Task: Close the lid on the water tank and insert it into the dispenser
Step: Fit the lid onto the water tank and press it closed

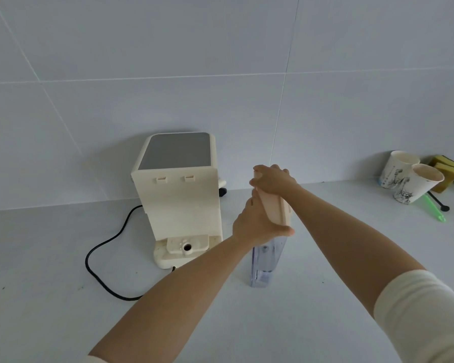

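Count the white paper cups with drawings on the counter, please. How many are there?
2. One white paper cup stands at the far right by the wall; the second printed paper cup leans just in front of it, beside the yellow sponges. None appears hidden.

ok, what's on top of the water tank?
A beige lid sits on the clear water tank, with the right hand on its far end and the left hand at its near end. Hands hide the seam.

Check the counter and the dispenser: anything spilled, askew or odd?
No spill visible. The paper cup nearer the front leans tilted against the other cup. The dispenser bay stands empty, the water tank standing on the counter beside it.
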Tool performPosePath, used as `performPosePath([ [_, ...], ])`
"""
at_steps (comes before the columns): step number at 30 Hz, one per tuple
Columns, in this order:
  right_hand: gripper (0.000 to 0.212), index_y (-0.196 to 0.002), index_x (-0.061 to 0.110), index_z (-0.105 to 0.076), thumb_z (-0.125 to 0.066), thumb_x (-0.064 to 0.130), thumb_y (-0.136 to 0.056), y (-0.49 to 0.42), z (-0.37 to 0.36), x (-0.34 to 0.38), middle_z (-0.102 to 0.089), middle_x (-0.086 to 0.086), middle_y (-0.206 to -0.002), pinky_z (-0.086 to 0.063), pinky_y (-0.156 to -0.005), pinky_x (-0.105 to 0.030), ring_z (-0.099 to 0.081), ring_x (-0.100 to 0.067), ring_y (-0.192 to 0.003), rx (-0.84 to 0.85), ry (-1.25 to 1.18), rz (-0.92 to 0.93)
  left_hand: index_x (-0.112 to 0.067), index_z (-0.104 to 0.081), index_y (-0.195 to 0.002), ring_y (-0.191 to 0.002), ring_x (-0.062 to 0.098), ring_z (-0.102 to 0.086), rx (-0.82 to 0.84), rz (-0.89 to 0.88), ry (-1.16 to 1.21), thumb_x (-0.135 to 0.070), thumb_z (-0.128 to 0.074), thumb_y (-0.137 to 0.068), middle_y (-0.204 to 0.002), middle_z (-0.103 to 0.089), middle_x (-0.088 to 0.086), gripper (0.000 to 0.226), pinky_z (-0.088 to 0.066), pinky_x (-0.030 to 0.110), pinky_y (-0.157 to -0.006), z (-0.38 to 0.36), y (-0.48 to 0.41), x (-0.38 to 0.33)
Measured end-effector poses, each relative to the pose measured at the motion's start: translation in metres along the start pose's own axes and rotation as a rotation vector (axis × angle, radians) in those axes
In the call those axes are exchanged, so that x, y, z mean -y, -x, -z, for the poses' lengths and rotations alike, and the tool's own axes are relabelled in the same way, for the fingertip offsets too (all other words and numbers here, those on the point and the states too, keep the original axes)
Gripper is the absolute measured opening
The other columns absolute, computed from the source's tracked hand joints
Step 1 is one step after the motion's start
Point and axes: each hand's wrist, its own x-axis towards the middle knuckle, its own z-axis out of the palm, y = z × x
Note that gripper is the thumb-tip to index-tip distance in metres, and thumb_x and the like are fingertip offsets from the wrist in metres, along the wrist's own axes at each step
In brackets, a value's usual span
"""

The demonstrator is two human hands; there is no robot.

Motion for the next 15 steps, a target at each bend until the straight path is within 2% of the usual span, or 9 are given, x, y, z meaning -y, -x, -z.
performPosePath([
  [7, 0.052, -0.137, 0.031, -0.035, -0.040, 0.041, -0.086, 0.003, 0.004, -0.017, -0.034, -0.011, -0.142, -0.033, -0.101, -0.041, -0.039, -0.033, -0.126, -0.057, 0.044, -0.103, -0.019, -0.032, -0.133, -0.114, 0.025, -0.054, 0.177, -0.045, -0.122, -0.043, -0.078, -0.052, -0.123, -0.057, 0.002, 0.096, -0.048, 0.044, -0.095, 0.021, -0.005, 0.005],
  [9, 0.047, -0.131, 0.028, -0.041, -0.038, 0.042, -0.086, 0.003, 0.008, -0.024, -0.040, -0.011, -0.137, -0.035, -0.095, -0.039, -0.044, -0.032, -0.119, -0.063, 0.064, -0.132, -0.016, -0.039, -0.127, -0.108, 0.024, -0.054, 0.205, -0.067, -0.169, -0.039, -0.079, -0.058, -0.117, -0.058, 0.004, 0.083, -0.048, 0.039, -0.089, 0.028, -0.005, 0.007],
  [12, 0.040, -0.118, 0.020, -0.049, -0.033, 0.039, -0.086, 0.005, 0.011, -0.037, -0.048, -0.011, -0.125, -0.035, -0.080, -0.035, -0.048, -0.029, -0.098, -0.061, 0.043, -0.159, -0.011, -0.052, -0.112, -0.096, 0.025, -0.054, 0.229, -0.085, -0.204, -0.038, -0.077, -0.060, -0.103, -0.060, 0.007, 0.064, -0.040, 0.033, -0.073, 0.041, -0.009, 0.011],
  [15, 0.043, -0.117, 0.017, -0.049, -0.032, 0.042, -0.087, 0.009, 0.014, -0.049, -0.053, -0.011, -0.121, -0.034, -0.078, -0.033, -0.046, -0.027, -0.092, -0.065, 0.035, -0.166, -0.009, -0.060, -0.105, -0.086, 0.022, -0.052, 0.224, -0.093, -0.192, -0.035, -0.081, -0.059, -0.090, -0.054, 0.001, 0.057, -0.036, 0.029, -0.071, 0.053, -0.012, 0.015],
])
